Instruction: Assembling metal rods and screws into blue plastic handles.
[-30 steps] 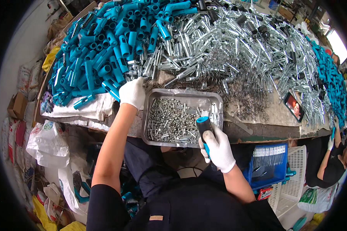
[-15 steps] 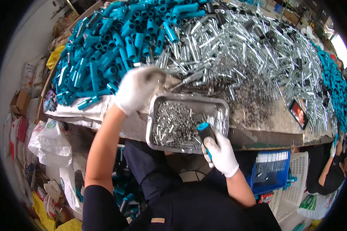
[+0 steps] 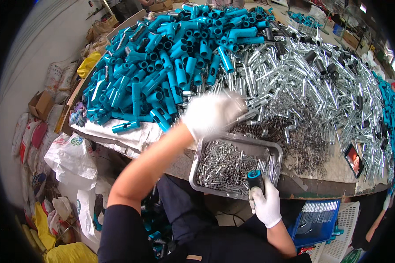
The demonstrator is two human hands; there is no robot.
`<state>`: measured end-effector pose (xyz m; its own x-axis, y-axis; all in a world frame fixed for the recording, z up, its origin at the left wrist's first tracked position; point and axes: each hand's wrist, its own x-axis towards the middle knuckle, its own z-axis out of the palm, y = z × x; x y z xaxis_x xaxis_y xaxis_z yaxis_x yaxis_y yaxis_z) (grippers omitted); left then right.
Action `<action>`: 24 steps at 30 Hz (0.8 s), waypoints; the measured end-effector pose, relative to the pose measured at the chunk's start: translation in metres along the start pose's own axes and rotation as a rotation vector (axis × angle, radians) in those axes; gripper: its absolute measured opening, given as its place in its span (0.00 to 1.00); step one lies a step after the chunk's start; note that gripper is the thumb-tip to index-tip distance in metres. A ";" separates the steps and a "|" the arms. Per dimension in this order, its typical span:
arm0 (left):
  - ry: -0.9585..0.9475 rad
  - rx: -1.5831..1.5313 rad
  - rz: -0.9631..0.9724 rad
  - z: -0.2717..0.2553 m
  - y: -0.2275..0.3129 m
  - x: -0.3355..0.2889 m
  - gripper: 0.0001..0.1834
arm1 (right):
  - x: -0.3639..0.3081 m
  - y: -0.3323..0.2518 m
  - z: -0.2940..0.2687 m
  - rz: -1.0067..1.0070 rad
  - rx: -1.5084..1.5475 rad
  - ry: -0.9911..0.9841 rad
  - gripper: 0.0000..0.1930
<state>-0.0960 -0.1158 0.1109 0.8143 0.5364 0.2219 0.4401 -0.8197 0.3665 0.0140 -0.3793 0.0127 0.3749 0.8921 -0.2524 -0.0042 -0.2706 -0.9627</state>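
My right hand [image 3: 267,206], in a white glove, is closed around a tube-shaped handle [image 3: 256,179] with a black sleeve and a teal end pointing up. It is at the near right corner of a metal tray [image 3: 226,192] holding many small silver pins [image 3: 221,164]. My gloved left hand [image 3: 213,115] is smeared by motion above the tray's far edge, nearest to the loose silver metal rods [image 3: 267,79] and the dark coil springs [image 3: 256,129]. Its fingers cannot be made out.
Teal tubular parts [image 3: 162,65] are heaped on the table's left, with black sleeves [image 3: 309,56] among the rods. A phone [image 3: 353,160] lies at right. Below the edge are a blue crate [image 3: 316,223] and a white basket [image 3: 338,236]. A co-worker's arm [image 3: 377,223] shows far right.
The whole view has shifted, so the table appears lower and further right. My left hand has swept right toward the silver rods. The right hand still grips the handle, now held more upright.
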 end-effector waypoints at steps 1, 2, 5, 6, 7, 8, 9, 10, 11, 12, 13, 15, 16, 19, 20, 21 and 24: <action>0.437 0.135 0.067 0.002 -0.052 0.022 0.20 | 0.000 -0.001 0.004 -0.007 0.139 0.007 0.23; 0.473 0.228 -0.217 -0.024 -0.070 0.044 0.21 | 0.001 0.000 0.002 -0.007 0.138 0.017 0.23; 0.612 0.561 -0.760 -0.109 -0.186 0.059 0.28 | -0.004 0.000 0.001 0.084 0.091 -0.010 0.23; 0.541 0.545 -0.939 -0.126 -0.206 0.062 0.30 | -0.004 0.008 0.000 0.080 0.091 0.000 0.23; 0.526 0.609 -1.038 -0.133 -0.230 0.060 0.31 | -0.003 0.018 0.000 -0.004 -0.023 0.030 0.25; 0.428 0.583 -1.114 -0.139 -0.249 0.058 0.32 | -0.001 0.023 0.000 -0.089 -0.137 0.056 0.26; 0.437 0.543 -1.122 -0.140 -0.273 0.053 0.33 | 0.000 0.021 -0.001 -0.052 -0.146 0.032 0.28; 0.438 0.490 -1.118 -0.135 -0.279 0.056 0.34 | 0.000 0.019 -0.001 -0.050 -0.148 0.037 0.28; 0.436 0.486 -1.115 -0.129 -0.284 0.059 0.34 | 0.001 0.019 -0.002 -0.061 -0.186 0.016 0.28; 0.481 0.450 -1.123 -0.113 -0.271 0.070 0.34 | 0.000 0.019 -0.003 -0.058 -0.229 0.012 0.29; 0.532 0.424 -1.142 -0.107 -0.262 0.071 0.34 | 0.000 0.019 -0.005 -0.047 -0.236 -0.003 0.27; 0.615 0.424 -1.127 -0.109 -0.264 0.075 0.34 | 0.000 0.017 -0.004 -0.052 -0.221 0.002 0.27; 0.709 0.429 -1.114 -0.110 -0.266 0.073 0.34 | 0.001 0.016 -0.003 -0.067 -0.205 -0.001 0.27; 0.852 0.586 -0.702 -0.115 -0.209 0.070 0.34 | 0.004 0.013 0.000 -0.080 -0.203 0.010 0.26; 0.855 0.617 -0.548 -0.118 -0.178 0.063 0.35 | 0.005 0.009 0.001 -0.095 -0.192 0.006 0.25; 0.862 0.541 -0.388 -0.108 -0.150 0.060 0.34 | 0.007 0.012 0.002 -0.090 -0.174 -0.009 0.25; 0.734 0.145 0.000 -0.048 -0.047 0.046 0.35 | 0.009 -0.012 -0.004 0.209 -0.053 -0.093 0.25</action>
<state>-0.0971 -0.0432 0.1476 0.3749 0.4912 0.7863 0.5273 -0.8106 0.2549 0.0213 -0.3697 0.0228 0.2839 0.8434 -0.4562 -0.0234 -0.4695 -0.8826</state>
